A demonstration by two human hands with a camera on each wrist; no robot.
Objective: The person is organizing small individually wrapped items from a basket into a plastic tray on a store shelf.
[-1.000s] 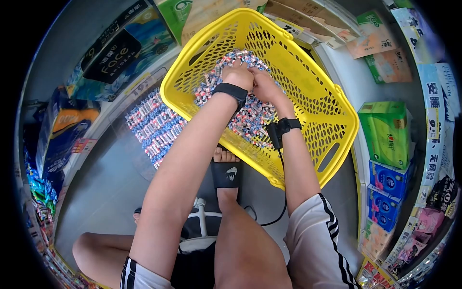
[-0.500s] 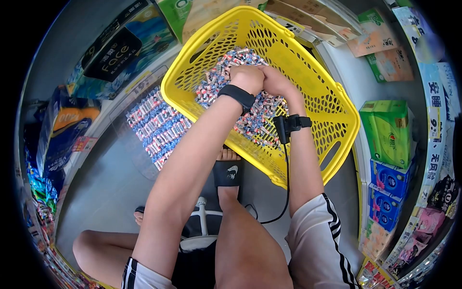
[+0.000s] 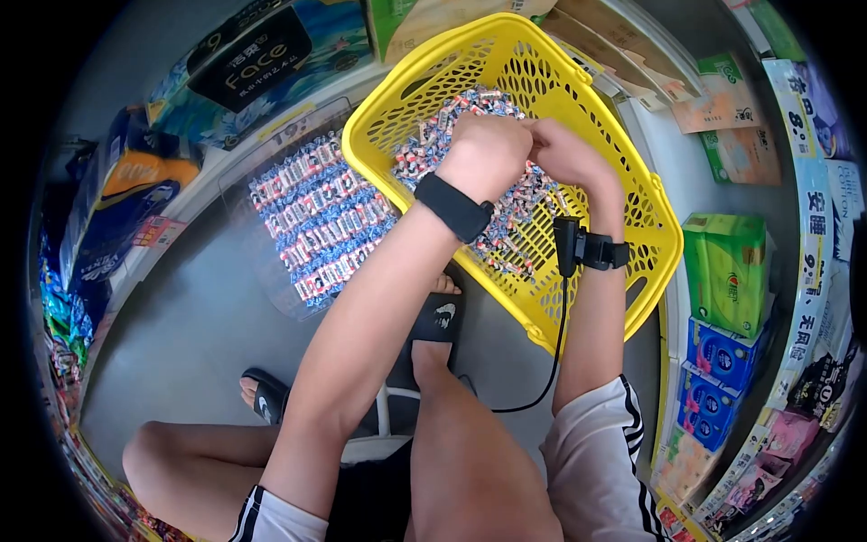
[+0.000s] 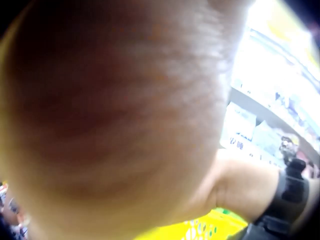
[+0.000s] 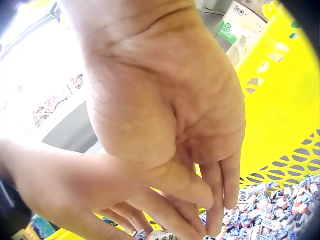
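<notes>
Left hand (image 3: 488, 154) and right hand (image 3: 564, 154) pressed together, knuckles up, just above the heap of wrapped sweets (image 3: 420, 154) in the yellow basket (image 3: 659, 244). In the right wrist view, right-hand fingers (image 5: 227, 185) nearly straight and side by side, pointing down, curled round nothing that shows. Left-hand fingers reaching in beneath that palm, loosely bent, with one wrapper (image 5: 162, 235) at the tips; cannot tell whether pinched or merely touched. Heap directly below both hands, neither hand plainly nearer, long axes of the sweets running every way. To the left of the basket, well apart from the hands, a second lot (image 3: 316, 217) of the same sweets laid in rows on what looks like a clear tray (image 3: 271, 303). Left wrist view filled with blurred skin, so nothing of that grip to be read there; wrapper at the fingertips cut off by the frame edge
</notes>
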